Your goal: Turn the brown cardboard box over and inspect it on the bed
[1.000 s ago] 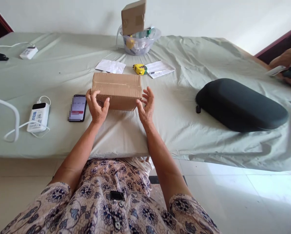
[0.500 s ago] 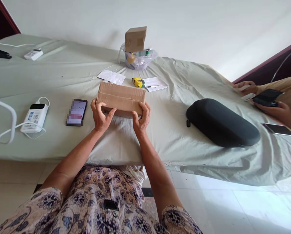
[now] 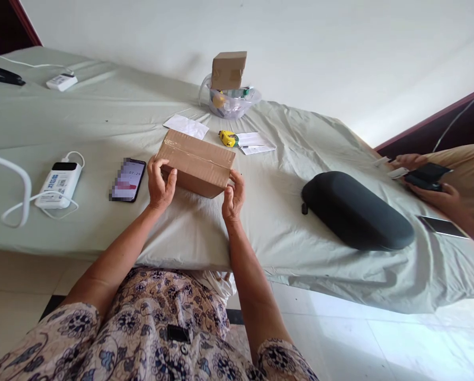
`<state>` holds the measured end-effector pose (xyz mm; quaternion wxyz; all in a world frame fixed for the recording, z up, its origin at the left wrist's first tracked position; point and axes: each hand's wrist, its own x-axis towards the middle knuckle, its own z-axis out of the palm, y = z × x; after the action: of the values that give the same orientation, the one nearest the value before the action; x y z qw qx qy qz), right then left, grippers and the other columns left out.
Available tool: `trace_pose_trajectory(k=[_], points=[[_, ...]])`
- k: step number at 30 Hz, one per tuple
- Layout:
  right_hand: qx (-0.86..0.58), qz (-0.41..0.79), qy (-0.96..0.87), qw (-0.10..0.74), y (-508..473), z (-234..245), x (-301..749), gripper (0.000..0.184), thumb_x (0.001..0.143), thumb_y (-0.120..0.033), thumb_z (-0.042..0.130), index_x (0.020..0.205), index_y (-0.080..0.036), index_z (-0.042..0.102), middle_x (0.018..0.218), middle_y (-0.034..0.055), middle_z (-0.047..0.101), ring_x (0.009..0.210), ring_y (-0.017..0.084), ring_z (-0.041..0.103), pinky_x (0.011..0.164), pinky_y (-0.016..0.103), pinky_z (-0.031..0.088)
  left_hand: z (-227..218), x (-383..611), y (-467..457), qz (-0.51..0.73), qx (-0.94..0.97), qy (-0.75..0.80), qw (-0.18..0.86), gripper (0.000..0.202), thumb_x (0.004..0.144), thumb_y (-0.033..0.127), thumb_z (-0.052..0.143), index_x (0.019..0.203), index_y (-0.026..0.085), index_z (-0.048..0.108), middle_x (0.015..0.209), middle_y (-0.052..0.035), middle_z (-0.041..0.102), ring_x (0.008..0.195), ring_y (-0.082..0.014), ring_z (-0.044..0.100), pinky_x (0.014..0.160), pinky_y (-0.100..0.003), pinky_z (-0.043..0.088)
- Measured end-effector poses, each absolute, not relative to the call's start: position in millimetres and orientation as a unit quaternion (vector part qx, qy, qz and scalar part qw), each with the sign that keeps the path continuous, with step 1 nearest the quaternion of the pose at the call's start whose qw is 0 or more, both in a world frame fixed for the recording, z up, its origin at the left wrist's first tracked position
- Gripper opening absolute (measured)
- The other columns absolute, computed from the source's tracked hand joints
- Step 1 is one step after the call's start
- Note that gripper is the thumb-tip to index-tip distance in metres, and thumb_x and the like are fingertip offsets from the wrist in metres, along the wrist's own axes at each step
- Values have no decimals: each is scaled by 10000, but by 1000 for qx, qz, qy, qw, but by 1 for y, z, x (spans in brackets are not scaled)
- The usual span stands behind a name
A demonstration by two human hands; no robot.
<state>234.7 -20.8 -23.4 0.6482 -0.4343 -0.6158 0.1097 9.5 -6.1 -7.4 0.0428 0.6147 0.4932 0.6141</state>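
A closed brown cardboard box (image 3: 197, 161) rests on the cloth in front of me, turned slightly, with clear tape along its top seam. My left hand (image 3: 161, 184) grips its left end, fingers on the top edge and thumb against the front side. At the right end, my right hand (image 3: 233, 197) holds the corner, the fingers behind it and the thumb towards me. Beyond the box lie a white paper (image 3: 186, 127) and a yellow and green tape measure (image 3: 229, 138). Left of my left hand is a phone (image 3: 130, 180) with its screen lit.
A clear plastic basket (image 3: 232, 108) at the back carries another cardboard box (image 3: 229, 70). Rightward sit a black hard case (image 3: 358, 210) and another person's hands (image 3: 439, 193) holding a dark object. A white power bank (image 3: 60, 185) with a cable lies left. A pen rests on a folded paper (image 3: 258, 143).
The box has turned, its right end swinging towards me. My left thumb has moved left along the front side, and my right hand has shifted to the corner. The camera view has tilted slightly.
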Motion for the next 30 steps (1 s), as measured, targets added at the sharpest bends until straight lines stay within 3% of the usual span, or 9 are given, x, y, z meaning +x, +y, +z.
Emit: trace_pose_trajectory(k=[5,12,16,20,23,25,28,30], points=[[-450,121,-609,642,-21,-21,233,532,923,-626,474,1308,-270,560,1310,131,610,1159,249,627,823,364,558,-6,11,-9,615,610,497,56,395,937,515,558,1181,210,504,1258,-156,548,1273,-284,522,1033,-443,474],[-402,156,-641,636,-24,-18,232,711,863,-619,580,1502,-381,379,1309,81,543,1125,218,581,815,342,541,-14,8,-4,654,562,500,81,493,839,537,672,1137,212,451,1196,-118,524,1190,-255,539,990,-409,495],[-414,187,-620,639,-22,-16,234,771,865,-654,550,1551,-389,315,1108,37,540,971,173,573,785,311,529,-11,4,-2,659,566,484,108,688,801,497,691,1342,200,387,1349,-163,484,1256,-284,522,963,-411,514],[-416,199,-604,650,-19,-13,237,814,853,-680,555,1564,-366,310,941,2,509,832,147,534,731,282,502,-8,1,-2,640,606,464,91,821,788,508,686,1468,195,347,1428,-183,459,1353,-339,459,1069,-477,447],[-417,195,-600,655,-19,-12,240,744,880,-681,513,1526,-332,394,835,-19,470,748,140,489,701,280,474,-8,-1,-2,641,603,466,88,692,810,539,655,1372,193,446,1293,-149,542,1229,-308,534,1062,-471,446],[-420,196,-603,650,-21,-11,243,677,892,-681,489,1453,-303,485,790,-28,444,699,135,460,669,275,448,-8,-2,-2,658,574,480,90,522,846,569,604,1202,201,501,1147,-104,573,1077,-250,578,978,-423,488],[-427,182,-612,641,-23,-9,245,594,890,-683,487,1308,-270,571,783,-28,441,692,136,468,663,278,434,-8,-3,-2,674,532,505,87,414,877,618,557,964,226,456,959,-41,550,879,-181,566,850,-354,503],[-433,167,-613,640,-24,-8,245,530,889,-667,506,1223,-262,584,803,-23,454,707,138,483,679,285,441,-7,-3,-2,667,524,522,93,436,883,649,543,949,231,437,917,-31,551,825,-167,563,804,-335,498]])
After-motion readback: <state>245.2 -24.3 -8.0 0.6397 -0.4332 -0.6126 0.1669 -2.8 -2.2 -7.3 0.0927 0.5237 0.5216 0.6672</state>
